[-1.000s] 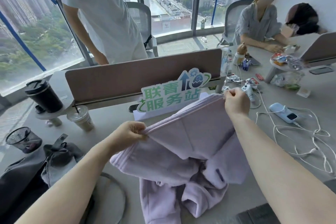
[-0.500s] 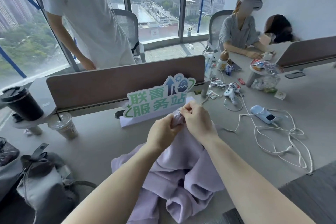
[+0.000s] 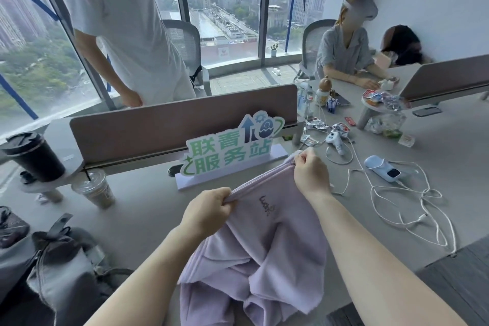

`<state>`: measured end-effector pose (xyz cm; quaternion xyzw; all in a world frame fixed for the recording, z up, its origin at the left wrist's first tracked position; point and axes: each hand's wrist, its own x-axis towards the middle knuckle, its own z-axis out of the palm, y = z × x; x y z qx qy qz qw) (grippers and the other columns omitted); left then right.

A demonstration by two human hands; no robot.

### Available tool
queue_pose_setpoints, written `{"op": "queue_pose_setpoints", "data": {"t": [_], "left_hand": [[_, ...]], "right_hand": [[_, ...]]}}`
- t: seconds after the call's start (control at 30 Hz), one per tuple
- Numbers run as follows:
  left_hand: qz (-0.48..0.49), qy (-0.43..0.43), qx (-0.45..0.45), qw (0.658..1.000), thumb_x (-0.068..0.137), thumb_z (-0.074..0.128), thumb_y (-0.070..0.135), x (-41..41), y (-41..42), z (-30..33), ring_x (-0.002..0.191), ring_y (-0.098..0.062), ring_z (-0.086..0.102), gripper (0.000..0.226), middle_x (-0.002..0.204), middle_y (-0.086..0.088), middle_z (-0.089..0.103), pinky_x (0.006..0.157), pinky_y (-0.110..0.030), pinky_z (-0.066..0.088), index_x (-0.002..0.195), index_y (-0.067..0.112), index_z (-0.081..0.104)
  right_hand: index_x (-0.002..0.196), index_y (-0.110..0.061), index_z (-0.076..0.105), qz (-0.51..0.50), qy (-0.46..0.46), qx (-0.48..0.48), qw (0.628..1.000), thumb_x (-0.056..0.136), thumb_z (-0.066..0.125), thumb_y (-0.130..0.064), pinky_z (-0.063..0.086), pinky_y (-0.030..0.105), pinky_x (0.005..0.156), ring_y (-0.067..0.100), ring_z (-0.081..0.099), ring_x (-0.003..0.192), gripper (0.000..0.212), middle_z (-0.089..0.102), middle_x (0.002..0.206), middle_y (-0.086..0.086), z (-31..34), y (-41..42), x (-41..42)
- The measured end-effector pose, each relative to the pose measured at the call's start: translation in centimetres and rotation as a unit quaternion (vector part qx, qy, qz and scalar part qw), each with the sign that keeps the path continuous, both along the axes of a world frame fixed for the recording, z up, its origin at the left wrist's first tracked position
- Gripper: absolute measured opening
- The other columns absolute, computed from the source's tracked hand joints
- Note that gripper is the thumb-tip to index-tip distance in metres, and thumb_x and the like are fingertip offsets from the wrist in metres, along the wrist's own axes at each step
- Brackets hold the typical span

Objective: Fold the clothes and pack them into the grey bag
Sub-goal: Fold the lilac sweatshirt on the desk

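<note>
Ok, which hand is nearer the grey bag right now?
Left. The left hand grips the lilac garment's edge right of the grey bag. The right hand pinches the same edge farther right, near the white cables.

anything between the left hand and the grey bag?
Head view: only bare table between the left hand, which grips the lilac garment, and the grey bag. The iced drink cup stands farther back.

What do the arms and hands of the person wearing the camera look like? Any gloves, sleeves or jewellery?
Both forearms are bare as far as the picture shows, with no sleeve in view. The left hand and right hand wear no gloves, and no rings, watch or bracelet can be seen. No markings are visible.
</note>
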<state>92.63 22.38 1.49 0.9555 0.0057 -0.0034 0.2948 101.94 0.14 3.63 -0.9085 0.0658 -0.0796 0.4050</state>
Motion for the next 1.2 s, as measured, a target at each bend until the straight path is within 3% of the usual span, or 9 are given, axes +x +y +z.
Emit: {"op": "queue_pose_setpoints", "data": {"t": [0.03,0.1,0.17,0.27,0.33,0.63,0.83,0.93,1.2], "left_hand": [[0.001,0.005,0.01,1.0,0.082,0.056,0.035,0.3,-0.4,0.2,0.077,-0.02,0.052,0.011,0.077,0.009,0.055,0.068,-0.034,0.045,0.08,0.027,0.049],[-0.018,0.0,0.008,1.0,0.081,0.064,0.048,1.0,-1.7,0.9,0.102,-0.015,0.055,0.04,0.109,0.01,0.056,0.089,-0.036,0.048,0.115,0.032,0.053],[-0.023,-0.033,0.006,0.999,0.081,0.065,0.055,1.7,-3.9,1.6,0.107,-0.016,0.054,0.054,0.116,0.006,0.055,0.091,-0.037,0.048,0.126,0.029,0.05],[0.008,-0.095,0.013,0.995,0.088,0.058,0.04,2.4,-6.3,2.4,0.089,-0.027,0.059,0.022,0.088,0.002,0.059,0.067,-0.035,0.044,0.088,0.02,0.05],[0.008,-0.098,0.016,0.995,0.09,0.053,0.031,2.6,-6.6,2.3,0.08,-0.032,0.057,0.023,0.077,-0.001,0.057,0.059,-0.034,0.037,0.077,0.017,0.04],[-0.028,-0.067,0.033,0.997,0.097,0.047,0.035,3.4,-5.6,1.9,0.069,-0.029,0.048,0.03,0.071,0.0,0.055,0.057,-0.033,0.035,0.076,0.015,0.041],[-0.034,-0.073,0.041,0.996,0.098,0.045,0.036,3.8,-4.8,2.5,0.067,-0.025,0.047,0.031,0.069,0.002,0.053,0.056,-0.031,0.034,0.075,0.016,0.041],[-0.043,-0.069,0.051,0.995,0.097,0.047,0.035,4.1,-5.0,2.5,0.07,-0.026,0.049,0.029,0.072,0.002,0.055,0.057,-0.032,0.034,0.076,0.015,0.043],[-0.041,-0.082,0.067,0.994,0.096,0.046,0.032,4.6,-6.0,2.8,0.072,-0.03,0.046,0.03,0.071,0.001,0.051,0.059,-0.033,0.032,0.073,0.014,0.038]], "right_hand": [[0.086,-0.015,0.046,0.02,-0.013,0.002,1.0,0.1,0.04,-0.018,0.035,0.037,0.067,0.038,0.058,0.09,0.015,0.064,0.09,0.015,0.3,0.3,-0.3],[0.078,-0.02,0.045,0.067,-0.037,0.002,0.997,0.098,0.046,-0.019,0.039,0.036,0.066,0.034,0.058,0.081,0.021,0.061,0.078,0.005,0.9,1.0,-1.1],[0.076,-0.019,0.047,0.108,-0.069,0.0,0.992,0.097,0.051,-0.019,0.039,0.034,0.064,0.028,0.057,0.075,0.021,0.06,0.072,0.0,1.2,1.8,-2.0],[0.076,-0.018,0.048,0.139,-0.106,0.031,0.984,0.095,0.056,-0.018,0.037,0.027,0.061,0.015,0.055,0.066,0.021,0.059,0.069,-0.004,1.7,2.6,-2.8],[0.076,-0.016,0.049,0.148,-0.108,0.058,0.981,0.095,0.056,-0.017,0.037,0.023,0.06,0.009,0.052,0.064,0.021,0.057,0.066,-0.005,1.8,2.4,-2.9],[0.089,-0.015,0.043,0.164,-0.084,-0.104,0.977,0.101,0.043,-0.027,0.03,0.033,0.065,0.03,0.053,0.079,0.017,0.053,0.079,-0.002,1.8,1.6,-2.1],[0.082,-0.013,0.045,0.183,-0.041,-0.035,0.982,0.101,0.045,-0.02,0.037,0.041,0.085,0.026,0.048,0.089,0.02,0.049,0.078,-0.003,2.4,1.0,-1.4],[0.084,-0.015,0.042,0.165,-0.046,-0.088,0.981,0.102,0.042,-0.019,0.029,0.034,0.081,0.027,0.049,0.092,0.018,0.052,0.081,-0.001,2.2,0.9,-1.0],[0.089,-0.02,0.041,0.062,-0.046,-0.159,0.984,0.099,0.042,-0.022,0.031,0.041,0.09,0.033,0.055,0.1,0.011,0.064,0.098,0.011,1.6,1.5,-0.3]]}}
